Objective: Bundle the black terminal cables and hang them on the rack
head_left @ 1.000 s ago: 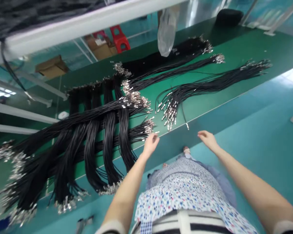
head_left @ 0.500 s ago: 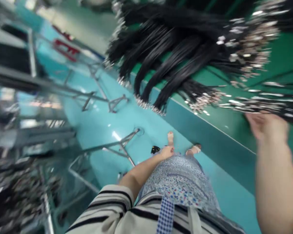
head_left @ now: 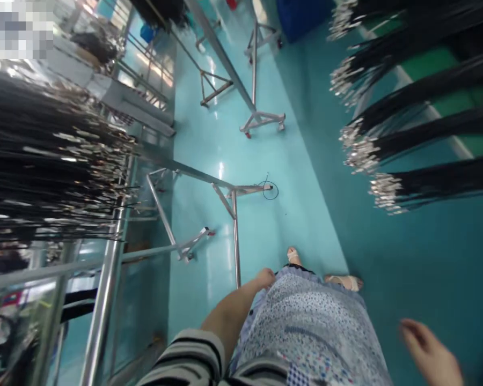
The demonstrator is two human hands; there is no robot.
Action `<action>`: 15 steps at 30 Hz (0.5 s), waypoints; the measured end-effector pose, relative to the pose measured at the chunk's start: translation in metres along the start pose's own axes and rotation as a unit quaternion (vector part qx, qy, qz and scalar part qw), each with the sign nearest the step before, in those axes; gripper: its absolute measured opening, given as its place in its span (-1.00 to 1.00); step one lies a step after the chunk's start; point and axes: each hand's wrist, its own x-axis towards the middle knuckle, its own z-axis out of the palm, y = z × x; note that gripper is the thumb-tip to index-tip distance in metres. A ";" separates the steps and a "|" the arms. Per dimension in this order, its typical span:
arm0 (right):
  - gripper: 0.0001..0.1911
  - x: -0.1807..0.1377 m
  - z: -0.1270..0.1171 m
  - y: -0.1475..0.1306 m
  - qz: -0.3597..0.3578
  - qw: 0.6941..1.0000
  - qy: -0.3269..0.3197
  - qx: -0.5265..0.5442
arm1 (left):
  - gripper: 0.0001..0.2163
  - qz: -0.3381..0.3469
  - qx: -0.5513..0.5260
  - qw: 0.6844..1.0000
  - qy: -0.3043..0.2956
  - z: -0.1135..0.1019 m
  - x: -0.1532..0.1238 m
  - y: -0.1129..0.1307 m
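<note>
My left hand [head_left: 266, 279] hangs beside the patterned apron [head_left: 306, 316], its fingers curled into a loose fist with nothing visible in it. At the lower right, my right hand [head_left: 430, 348] is slightly blurred. Its fingers are loosely bent and apart from the thumb, and it touches nothing. Several bundles of black cables [head_left: 434, 128] with silvery metal ends lie above it at the right, their ends sticking out past the edge of a green-topped table [head_left: 434, 64].
Metal racks on wheeled feet [head_left: 261, 120] stand along the left of the turquoise floor [head_left: 201, 139]. Many black cables [head_left: 44, 166] with metal tips lie on the left rack. A thin black loop [head_left: 270, 190] is by a rack foot. A blue container [head_left: 304, 19] stands at the top.
My right hand has come away from the cables on the table and dropped lower. The view has turned and moved along the aisle. My left hand stays low by the apron.
</note>
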 end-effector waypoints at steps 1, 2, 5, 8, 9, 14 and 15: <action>-0.81 0.004 0.033 -0.003 0.010 0.999 -0.041 -0.011 | -0.77 0.006 -0.011 1.000 0.000 -0.013 0.017 0.001; -0.74 0.008 0.064 -0.006 0.012 0.996 -0.083 -0.024 | -0.77 0.013 -0.021 1.000 0.003 -0.027 0.035 0.003; -0.64 0.029 0.149 -0.021 -0.047 0.988 -0.135 -0.059 | -0.76 0.030 -0.048 0.998 0.023 -0.075 0.096 0.014; -0.64 0.071 0.218 -0.048 -0.159 0.969 -0.160 -0.102 | -0.77 0.040 -0.073 0.995 0.048 -0.123 0.164 0.029; -0.64 0.088 0.237 -0.058 -0.194 0.960 -0.165 -0.117 | -0.78 0.043 -0.081 0.994 0.056 -0.138 0.187 0.036; -0.68 0.171 0.283 -0.092 -0.236 0.925 -0.177 -0.239 | -0.86 0.054 -0.133 0.984 0.104 -0.206 0.322 0.069; -0.69 0.185 0.281 -0.095 -0.221 0.923 -0.183 -0.258 | -0.87 0.052 -0.146 0.981 0.115 -0.217 0.352 0.075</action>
